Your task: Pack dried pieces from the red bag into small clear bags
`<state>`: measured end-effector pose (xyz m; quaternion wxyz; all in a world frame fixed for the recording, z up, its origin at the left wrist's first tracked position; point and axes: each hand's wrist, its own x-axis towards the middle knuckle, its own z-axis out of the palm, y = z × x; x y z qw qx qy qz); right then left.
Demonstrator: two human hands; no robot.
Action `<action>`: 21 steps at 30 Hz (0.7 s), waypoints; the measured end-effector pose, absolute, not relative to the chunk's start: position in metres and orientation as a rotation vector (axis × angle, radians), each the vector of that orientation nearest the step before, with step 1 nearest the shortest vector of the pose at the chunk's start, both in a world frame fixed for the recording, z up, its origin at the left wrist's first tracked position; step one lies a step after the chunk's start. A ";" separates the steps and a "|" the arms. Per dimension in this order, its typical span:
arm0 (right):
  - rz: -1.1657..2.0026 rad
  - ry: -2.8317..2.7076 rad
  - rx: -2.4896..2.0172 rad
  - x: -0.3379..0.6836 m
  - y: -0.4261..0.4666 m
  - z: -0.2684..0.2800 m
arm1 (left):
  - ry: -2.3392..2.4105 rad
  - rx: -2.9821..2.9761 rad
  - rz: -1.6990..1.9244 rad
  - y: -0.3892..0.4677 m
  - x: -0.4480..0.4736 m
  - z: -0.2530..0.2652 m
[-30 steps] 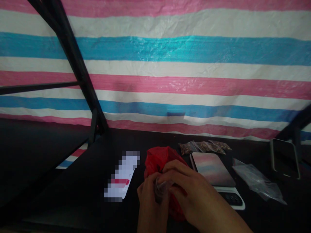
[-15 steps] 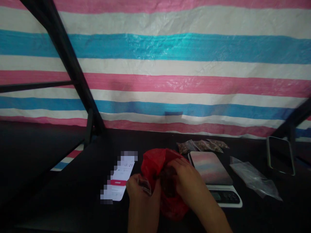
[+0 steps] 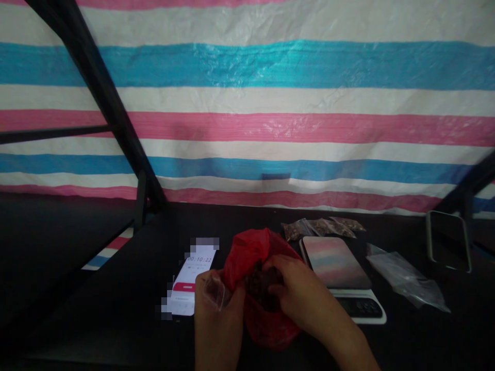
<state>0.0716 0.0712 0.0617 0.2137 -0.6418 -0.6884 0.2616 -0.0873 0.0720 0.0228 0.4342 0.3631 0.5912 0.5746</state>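
Observation:
A red plastic bag [image 3: 245, 248] stands with its mouth open, small dark-brown dried pieces [image 3: 255, 285] inside. My left hand [image 3: 220, 314] is closed at the bag's left rim and holds a small clear plastic bag [image 3: 215, 292] against its palm side. My right hand [image 3: 296, 283] reaches into the mouth from the right, its fingers curled among the brown pieces. What its fingertips grip is hidden. Just right of the red bag lies a digital scale [image 3: 334, 263] with a bare, shiny plate.
Several small filled clear bags [image 3: 323, 228] lie behind the scale. Flat clear bags [image 3: 408, 278] lie right of it, with a dark phone-like frame [image 3: 448, 242] beyond. A phone showing a timer [image 3: 193, 278] lies to the left. Black metal struts [image 3: 116, 113] rise before a striped sheet [image 3: 270, 129].
My left hand has shifted slightly left, and the red bag's mouth is wider, so the brown pieces show more. My right hand stays inside the bag. The view has tilted a little.

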 end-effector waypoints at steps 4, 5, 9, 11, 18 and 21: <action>0.754 -1.904 -1.719 0.066 0.070 0.059 | 1.435 0.906 1.450 0.071 -0.086 0.023; 0.779 -1.889 -1.699 0.066 0.071 0.059 | 1.423 0.919 1.461 0.072 -0.086 0.023; 0.960 -1.745 -1.608 0.067 0.075 0.053 | 1.430 1.008 1.536 0.073 -0.088 0.022; 1.045 -1.674 -1.521 0.067 0.076 0.050 | 1.435 1.055 1.540 0.073 -0.091 0.021; 1.159 -1.526 -1.364 0.059 0.079 0.044 | 1.302 0.978 1.506 0.069 -0.100 0.020; 1.201 -1.472 -1.313 0.064 0.083 0.043 | 1.302 0.991 1.517 0.071 -0.100 0.021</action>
